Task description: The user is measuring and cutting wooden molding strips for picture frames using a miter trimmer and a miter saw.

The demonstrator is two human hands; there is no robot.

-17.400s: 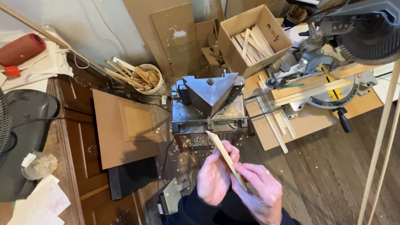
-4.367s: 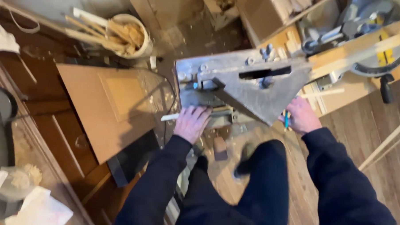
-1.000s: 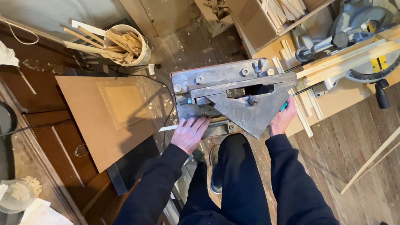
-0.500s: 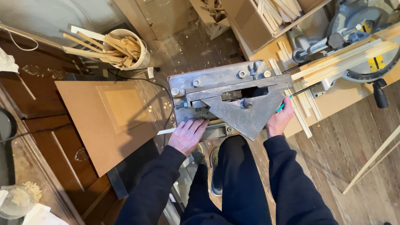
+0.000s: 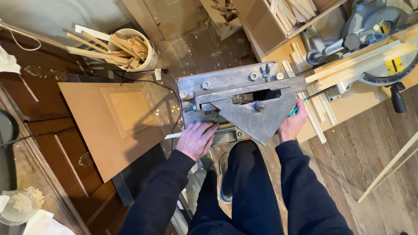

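Observation:
I stand over a grey metal machine [image 5: 237,93] with a triangular plate on top. My left hand [image 5: 196,139] lies flat, fingers spread, on a thin pale wooden strip [image 5: 173,136] at the machine's left front edge. My right hand [image 5: 292,124] is closed around a teal-tipped handle [image 5: 294,110] at the machine's right side. My legs and one shoe [image 5: 225,178] show below the machine.
A brown board [image 5: 111,123] leans at the left. A white bucket of wood offcuts [image 5: 128,50] stands behind it. A mitre saw [image 5: 382,49] with long wooden strips is at the right, a cardboard box of strips [image 5: 277,13] behind. A glass jar [image 5: 13,207] sits lower left.
Over the last second the view has tilted slightly; both hands stay at the machine, the left on the strip, the right on the handle. Earlier both hands held a strip.

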